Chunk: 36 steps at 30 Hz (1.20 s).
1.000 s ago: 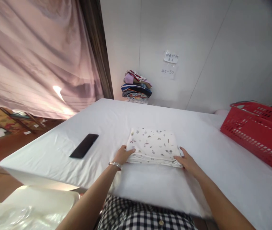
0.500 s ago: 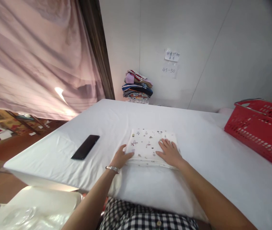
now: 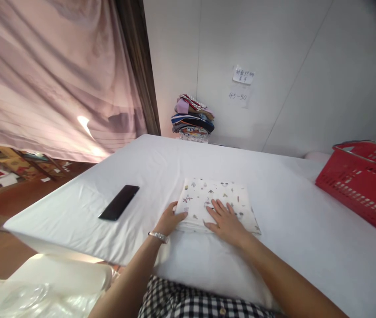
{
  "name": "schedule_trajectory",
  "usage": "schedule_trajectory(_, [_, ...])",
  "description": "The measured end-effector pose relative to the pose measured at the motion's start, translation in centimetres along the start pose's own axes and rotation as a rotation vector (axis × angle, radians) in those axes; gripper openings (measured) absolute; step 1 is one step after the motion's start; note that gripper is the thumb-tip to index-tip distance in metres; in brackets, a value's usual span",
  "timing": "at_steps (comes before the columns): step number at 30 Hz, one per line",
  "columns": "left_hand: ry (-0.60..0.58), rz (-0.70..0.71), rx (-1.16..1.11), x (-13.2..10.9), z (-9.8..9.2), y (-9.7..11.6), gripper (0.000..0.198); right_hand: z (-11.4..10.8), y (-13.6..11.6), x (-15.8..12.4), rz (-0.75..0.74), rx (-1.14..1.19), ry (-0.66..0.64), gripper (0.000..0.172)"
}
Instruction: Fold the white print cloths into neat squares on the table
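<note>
A folded white cloth with small printed figures (image 3: 216, 192) lies on the white-covered table (image 3: 141, 163) in front of me. My right hand (image 3: 226, 223) rests flat on its front part, fingers spread. At the cloth's front left corner is my left hand (image 3: 171, 218), thumb on top of the edge and the other fingers along the left side, apart from the thumb. A bracelet circles my left wrist. The cloth's right front corner sticks out a little to the right of my right hand.
A black phone (image 3: 119, 202) lies left of the cloth. A red basket (image 3: 363, 190) stands at the right. Folded clothes (image 3: 193, 118) are piled against the wall at the back. A pale stool with clear plastic (image 3: 55, 282) is at the lower left.
My right hand has slid left and toward me over the cloth. The cloth's right front corner now shows beyond it. The view has shifted slightly.
</note>
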<state>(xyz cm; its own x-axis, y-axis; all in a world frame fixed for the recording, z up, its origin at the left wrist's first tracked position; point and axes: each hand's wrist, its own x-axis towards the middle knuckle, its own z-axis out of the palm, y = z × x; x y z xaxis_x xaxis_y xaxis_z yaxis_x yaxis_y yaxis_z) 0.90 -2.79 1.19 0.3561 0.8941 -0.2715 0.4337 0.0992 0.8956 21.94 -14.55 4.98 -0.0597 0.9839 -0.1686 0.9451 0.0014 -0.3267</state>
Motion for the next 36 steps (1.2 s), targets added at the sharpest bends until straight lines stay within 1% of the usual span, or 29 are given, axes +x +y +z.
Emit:
schedule_trajectory(2, [-0.001,0.001,-0.032,0.1,0.0,-0.2,0.058,0.2,-0.1,0.0,0.007,0.02,-0.06,0.072])
schedule_trajectory(4, [0.001,-0.005,-0.047,0.3,0.0,-0.4,0.059,-0.3,-0.1,0.2,0.005,0.06,-0.095,0.071])
schedule_trajectory(5, [0.0,-0.007,-0.053,0.3,0.0,-0.4,0.059,-0.8,-0.2,0.4,-0.002,0.075,-0.093,0.07])
schedule_trajectory(7, [-0.001,-0.009,-0.07,0.4,-0.1,-0.4,0.06,-2.1,-0.3,1.3,-0.025,0.067,-0.017,0.068])
schedule_trajectory(9, [-0.008,-0.007,-0.088,0.4,-0.1,-0.4,0.061,-3.1,0.1,2.7,-0.038,-0.001,0.117,0.067])
schedule_trajectory(11, [-0.022,-0.001,-0.115,0.3,-0.2,-0.4,0.062,-3.5,1.3,4.4,0.014,-0.089,0.204,0.066])
schedule_trajectory(12, [-0.035,0.002,-0.131,0.3,-0.2,-0.4,0.063,-3.3,2.3,5.2,0.07,-0.123,0.215,0.065])
schedule_trajectory(14, [-0.051,0.01,-0.159,0.3,-0.2,-0.4,0.065,-2.5,4.4,6.5,0.219,-0.153,0.17,0.064])
schedule_trajectory(16, [-0.057,0.013,-0.174,0.3,-0.1,-0.4,0.068,-1.4,6.1,7.3,0.288,-0.163,0.137,0.063])
schedule_trajectory(19, [-0.056,0.021,-0.183,0.3,0.0,-0.5,0.069,-0.4,7.4,7.7,0.274,-0.158,0.154,0.062])
schedule_trajectory(22, [-0.05,0.035,-0.182,0.4,0.0,-0.6,0.068,-0.7,7.5,7.7,0.258,-0.08,0.155,0.062])
schedule_trajectory(24, [-0.045,0.037,-0.174,0.3,0.0,-0.7,0.068,-1.4,7.7,7.2,0.247,0.016,0.169,0.06])
schedule_trajectory(25, [-0.04,0.037,-0.167,0.3,0.0,-0.7,0.067,-1.8,7.9,6.7,0.239,0.064,0.201,0.06])
schedule_trajectory(27, [-0.027,0.039,-0.141,0.2,-0.1,-0.7,0.067,-2.2,8.6,5.2,0.235,0.154,0.325,0.058])
schedule_trajectory(29, [-0.019,0.047,-0.121,0.2,-0.1,-0.9,0.065,-2.2,9.3,3.1,0.276,0.268,0.46,0.057])
schedule_trajectory(30, [-0.02,0.052,-0.12,0.3,-0.1,-1.0,0.065,-1.9,9.6,1.9,0.32,0.341,0.508,0.057])
schedule_trajectory(32, [-0.033,0.058,-0.138,0.3,0.0,-1.1,0.064,-1.0,9.8,-0.6,0.428,0.488,0.549,0.059])
schedule_trajectory(34, [-0.046,0.048,-0.173,0.4,0.0,-1.0,0.064,0.1,9.8,-2.9,0.511,0.579,0.549,0.062])
schedule_trajectory(36, [-0.06,0.021,-0.222,0.3,0.0,-0.7,0.065,1.4,9.6,-4.9,0.522,0.592,0.545,0.06])
